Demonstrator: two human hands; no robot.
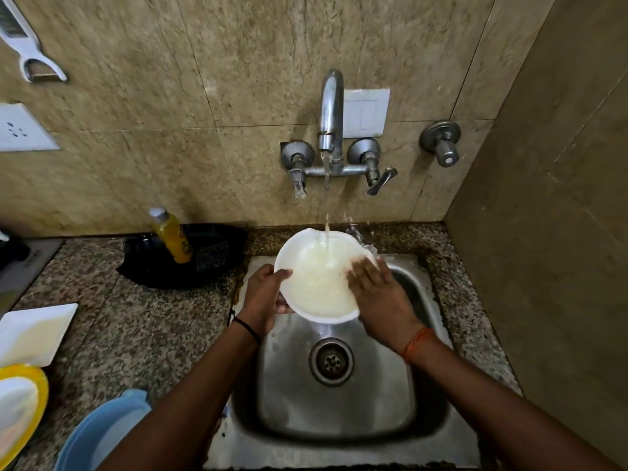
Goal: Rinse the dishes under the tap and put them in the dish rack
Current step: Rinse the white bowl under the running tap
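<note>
A white bowl [317, 287] is held over the steel sink [421, 433], tilted toward me, with water from the tap [330, 113] streaming into it. My left hand [265, 295] grips the bowl's left rim, thumb on the inside edge. My right hand [377, 287] lies flat with spread fingers against the bowl's inner right side, where water splashes over the rim.
On the granite counter to the left lie a white square plate [32, 331], a yellow-rimmed plate [20, 406] and a blue plastic dish [102, 433]. A yellow soap bottle [171, 236] stands in a black holder [207, 256]. The wall is close on the right.
</note>
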